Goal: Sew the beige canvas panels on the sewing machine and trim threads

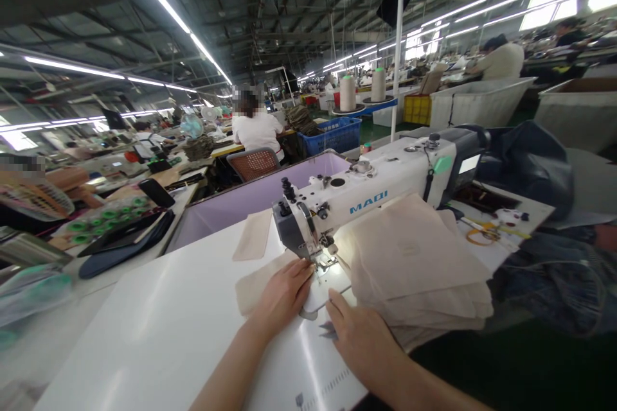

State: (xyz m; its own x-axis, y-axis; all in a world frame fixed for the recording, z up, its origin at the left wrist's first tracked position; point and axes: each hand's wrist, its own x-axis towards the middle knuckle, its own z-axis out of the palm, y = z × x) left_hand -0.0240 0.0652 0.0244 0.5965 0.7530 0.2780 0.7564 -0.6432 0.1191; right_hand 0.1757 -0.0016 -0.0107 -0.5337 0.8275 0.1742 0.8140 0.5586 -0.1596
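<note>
A white sewing machine (pixel 380 189) stands on a white table (pixel 159 295), its lamp lighting the needle area. My left hand (pixel 285 289) is left of the presser foot, fingers together on a small beige fabric piece (pixel 253 286) that it partly covers. In front of the needle plate is my right hand (pixel 359 334), fingers curled, with the grey metal blades of small snips (pixel 328 331) sticking out from it. Another beige piece (pixel 253 236) lies behind the first. A stack of larger beige pieces (pixel 414 263) rests under and right of the machine arm.
Behind the table is a purple-lined bin (pixel 231 199). Yellow-handled scissors (pixel 482 236) lie at the right. Thread cones (pixel 348 94) stand behind the machine. At the left are a dark pouch (pixel 130 241) and green spools (pixel 106 221). A person in white (pixel 255 131) sits ahead.
</note>
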